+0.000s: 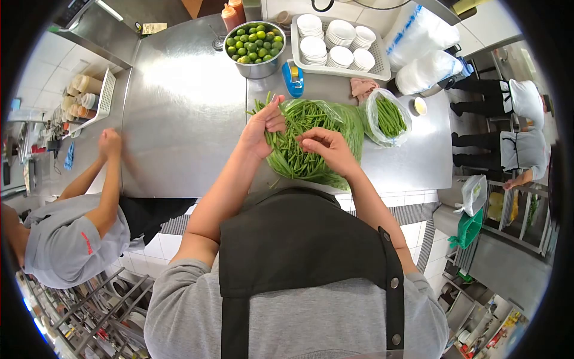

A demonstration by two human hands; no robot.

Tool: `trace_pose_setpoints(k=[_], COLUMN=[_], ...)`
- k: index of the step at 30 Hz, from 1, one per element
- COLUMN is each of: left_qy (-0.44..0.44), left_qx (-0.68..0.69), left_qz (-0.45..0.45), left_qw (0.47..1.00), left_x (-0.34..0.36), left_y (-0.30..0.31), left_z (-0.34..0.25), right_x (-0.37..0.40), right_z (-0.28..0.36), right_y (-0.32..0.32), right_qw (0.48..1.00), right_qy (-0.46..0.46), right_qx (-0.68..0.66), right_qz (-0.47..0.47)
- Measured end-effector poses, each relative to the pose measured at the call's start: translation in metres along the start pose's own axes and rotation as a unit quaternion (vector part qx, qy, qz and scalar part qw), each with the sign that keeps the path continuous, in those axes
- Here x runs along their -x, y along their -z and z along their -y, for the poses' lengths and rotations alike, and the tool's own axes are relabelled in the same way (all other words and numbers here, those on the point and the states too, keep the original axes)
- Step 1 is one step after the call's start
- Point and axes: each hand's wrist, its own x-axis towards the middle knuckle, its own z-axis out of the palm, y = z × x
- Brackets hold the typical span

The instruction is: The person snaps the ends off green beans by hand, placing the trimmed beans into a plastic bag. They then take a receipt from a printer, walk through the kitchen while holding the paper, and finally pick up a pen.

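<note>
A large clear bag of green beans (311, 158) lies open on the steel counter in front of me. My left hand (263, 127) is at the bag's left edge, palm up, its fingers curled round a few green beans that stick out past the thumb. Over the right part of the pile is my right hand (330, 149), thumb and index finger pinched together; whatever is between the fingertips is too small to make out. To the right stands a smaller bag of green beans (390, 117).
Behind the beans are a steel bowl of limes (246, 67), a blue tape dispenser (293, 79), a tray of white dishes (382, 70), a pink cloth (363, 89) and a small cup (420, 106). A co-worker (81, 236) leans at the counter's left; two people stand far right.
</note>
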Motion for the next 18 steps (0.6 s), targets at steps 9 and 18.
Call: trace_pose_setpoints(k=[9,18], left_qy=[-0.099,-0.013], left_qx=[-0.248,-0.026], left_qz=[0.002,0.053], left_qw=[0.964,0.998], left_x=[0.021,0.01], left_y=[-0.023,-0.017], left_z=[0.012,0.011], right_x=[-0.014,-0.006], right_z=[0.001,-0.002], right_y=[0.006,0.054], right_qw=[0.903,0.872], right_qy=[0.128,0.057], right_qx=[0.379,0.472], right_qz=[-0.16,-0.12])
